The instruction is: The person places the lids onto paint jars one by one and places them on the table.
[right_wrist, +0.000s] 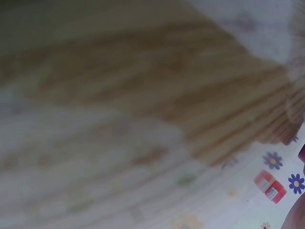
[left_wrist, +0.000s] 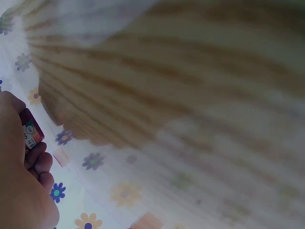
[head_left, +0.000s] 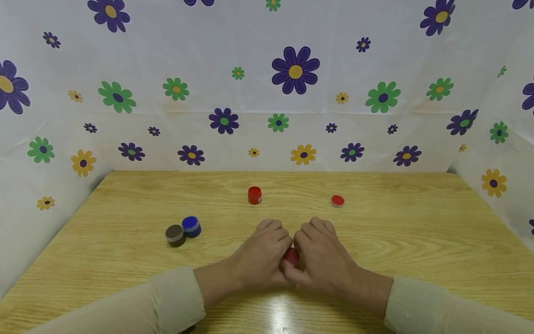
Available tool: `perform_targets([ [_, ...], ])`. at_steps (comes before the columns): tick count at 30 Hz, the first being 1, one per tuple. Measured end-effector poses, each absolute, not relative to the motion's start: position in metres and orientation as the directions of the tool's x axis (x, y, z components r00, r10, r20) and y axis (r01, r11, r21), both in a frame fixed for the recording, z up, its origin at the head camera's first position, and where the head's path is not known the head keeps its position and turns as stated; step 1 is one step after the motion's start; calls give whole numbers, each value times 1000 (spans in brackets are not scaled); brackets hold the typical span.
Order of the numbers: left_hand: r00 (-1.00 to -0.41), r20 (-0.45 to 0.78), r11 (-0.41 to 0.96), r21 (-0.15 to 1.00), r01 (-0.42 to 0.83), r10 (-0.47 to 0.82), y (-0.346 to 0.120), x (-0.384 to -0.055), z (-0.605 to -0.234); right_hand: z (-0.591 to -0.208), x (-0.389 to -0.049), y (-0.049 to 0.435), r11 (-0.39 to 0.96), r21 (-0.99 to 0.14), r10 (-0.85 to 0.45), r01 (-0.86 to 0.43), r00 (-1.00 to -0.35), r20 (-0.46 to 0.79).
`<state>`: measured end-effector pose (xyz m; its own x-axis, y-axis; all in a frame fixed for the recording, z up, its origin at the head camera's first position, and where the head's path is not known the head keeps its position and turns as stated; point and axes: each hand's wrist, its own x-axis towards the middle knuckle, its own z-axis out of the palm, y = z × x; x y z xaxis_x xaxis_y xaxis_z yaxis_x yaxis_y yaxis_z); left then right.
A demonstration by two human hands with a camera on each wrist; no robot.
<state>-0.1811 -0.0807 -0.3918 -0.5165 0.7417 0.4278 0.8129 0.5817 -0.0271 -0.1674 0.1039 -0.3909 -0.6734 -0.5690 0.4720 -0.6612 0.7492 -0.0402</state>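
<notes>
Close to the table's front edge, both hands meet around a small dark red paint jar (head_left: 291, 256). The left hand (head_left: 264, 253) grips it from one side, its fingers curled. From the other side the right hand (head_left: 327, 257) holds it, thumb at the jar's near side. Fingers cover most of the jar in the head view. In the left wrist view, the dark red jar (left_wrist: 33, 130) shows a printed label between thumb and fingers. Only a sliver of the right hand (right_wrist: 296, 215) appears in the right wrist view.
An uncapped red paint jar (head_left: 255, 195) stands at the back, with a red lid (head_left: 337, 201) lying to its right. On the left, a brown-topped jar (head_left: 175, 235) stands beside a blue-topped jar (head_left: 192, 226). Flowered cloth (head_left: 258, 93) hangs behind the wooden table (head_left: 409, 222).
</notes>
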Motion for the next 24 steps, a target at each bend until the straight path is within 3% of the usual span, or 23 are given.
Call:
perform_targets([
  [11, -687, 294, 711, 36, 703, 664, -96, -187, -389, -388, -170, 112, 786, -114, -523, -608, -751, 404],
  [24, -792, 257, 805, 75, 588, 554, -135, -196, -387, -389, -174, 121, 823, -145, -472, -549, -803, 362],
])
